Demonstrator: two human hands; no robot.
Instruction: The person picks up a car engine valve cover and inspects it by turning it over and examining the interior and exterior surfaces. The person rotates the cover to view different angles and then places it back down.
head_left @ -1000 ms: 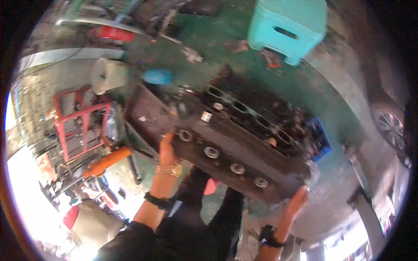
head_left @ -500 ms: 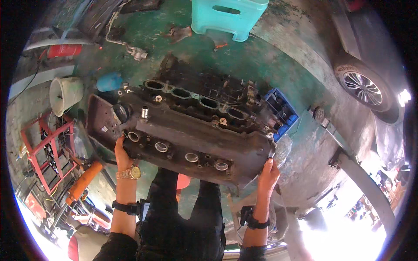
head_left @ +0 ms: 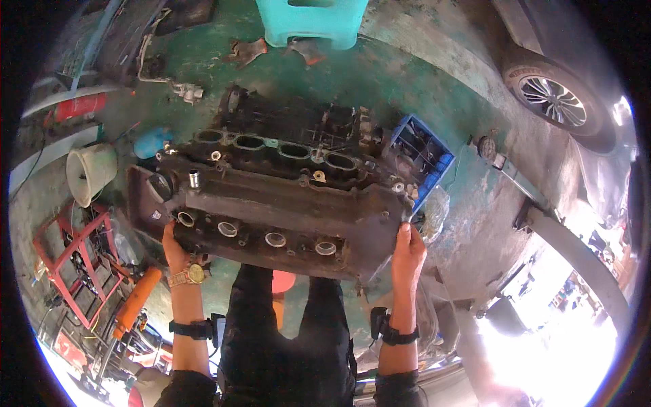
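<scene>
A dark, greasy engine cylinder head (head_left: 285,207) with a row of round ports hangs level in front of me, above the green floor. My left hand (head_left: 175,247) grips its near left lower edge; that wrist wears a gold watch and a black band. My right hand (head_left: 407,251) grips the near right corner, thumb up along the side. Below the part are my dark trousers and a red stool (head_left: 281,281). Behind it sits an engine block (head_left: 298,129) on the floor.
A blue crate (head_left: 424,156) lies at the right of the block, a turquoise stool (head_left: 308,20) beyond it. At the left stand a white bucket (head_left: 88,173), a red frame rack (head_left: 71,261) and an orange tool (head_left: 135,302). A car wheel (head_left: 553,102) is at the upper right.
The cylinder head has swung from tilted to level and come closer to me. Both hands kept their hold on its near edge; the view turned right, showing the car wheel.
</scene>
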